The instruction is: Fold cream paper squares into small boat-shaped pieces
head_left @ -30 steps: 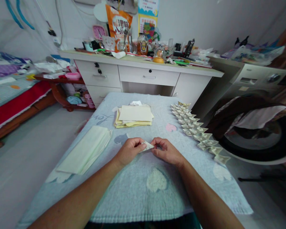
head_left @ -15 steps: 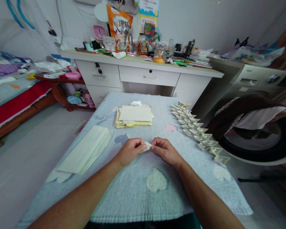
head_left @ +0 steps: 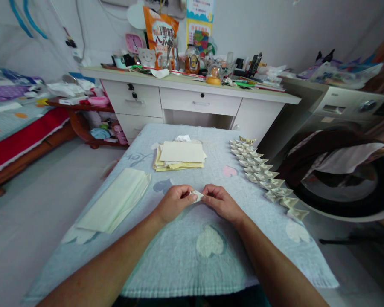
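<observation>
Near edge: cloth-covered tabletop [head_left: 169, 260], a pale heart print [head_left: 210, 241] on the cloth, bare forearms coming in from both sides. Just beyond the print, mid-table, both hands meet over one small folded paper [head_left: 197, 196], a pale, pointed piece slightly above or on the cloth; cannot tell which. Left hand [head_left: 174, 204] nearly closed, thumb laid over the paper's left part, fingers curled behind it. Right hand [head_left: 222, 202] likewise drawn in, thumb and forefinger pinched at the paper's right tip; remaining fingers curled. Step in hand, by my reading: working a fold or crease at that tip. Next move seems to call for a steady left hold and a fine, light press from the right, edges kept lined up; a slip there could skew the point. Off to the left, a folded stack of pale green sheets [head_left: 117, 198], lying flat. Right side: a long row of folded pieces [head_left: 259, 170], pointed, nested close together. Farther, a stack of cream and yellow sheets [head_left: 182, 152], a crumpled white scrap [head_left: 182, 138] just behind it. Beyond the table, a white drawer unit [head_left: 201, 101], its top crowded, an orange packet [head_left: 160, 36] upright among the clutter.
</observation>
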A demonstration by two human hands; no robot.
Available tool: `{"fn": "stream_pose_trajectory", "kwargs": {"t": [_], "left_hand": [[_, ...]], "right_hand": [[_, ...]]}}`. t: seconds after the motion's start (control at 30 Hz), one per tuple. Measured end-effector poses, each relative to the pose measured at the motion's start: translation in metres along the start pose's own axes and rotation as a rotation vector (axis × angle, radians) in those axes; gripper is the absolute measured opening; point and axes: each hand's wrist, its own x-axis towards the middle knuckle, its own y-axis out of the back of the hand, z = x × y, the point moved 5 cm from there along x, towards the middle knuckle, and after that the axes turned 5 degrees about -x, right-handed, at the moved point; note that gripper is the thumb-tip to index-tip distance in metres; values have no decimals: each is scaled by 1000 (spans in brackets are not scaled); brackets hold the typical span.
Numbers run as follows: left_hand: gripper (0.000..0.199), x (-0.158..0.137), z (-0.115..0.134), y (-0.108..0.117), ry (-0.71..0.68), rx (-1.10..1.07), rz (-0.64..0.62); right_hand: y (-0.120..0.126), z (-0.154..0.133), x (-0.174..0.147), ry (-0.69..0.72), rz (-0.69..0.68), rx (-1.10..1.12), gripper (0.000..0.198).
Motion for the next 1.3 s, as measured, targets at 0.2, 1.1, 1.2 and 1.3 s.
{"fn": "stream_pose_trajectory", "kwargs": {"t": [0.2,1.1,1.2,1.3], "left_hand": [[28,0,0,2,-23,30,20],[26,-1,8,6,-111,170,96],[26,-2,10,5,-105,164,98],[25,-2,10,6,-95,149,104]], "right_hand": [[-2,2,1,10,4,-11,21],[-5,3,2,-36,-33,110,25],[-4,3,2,-12,-15,76,26],[-4,4,3,18,-11,82,27]]}}
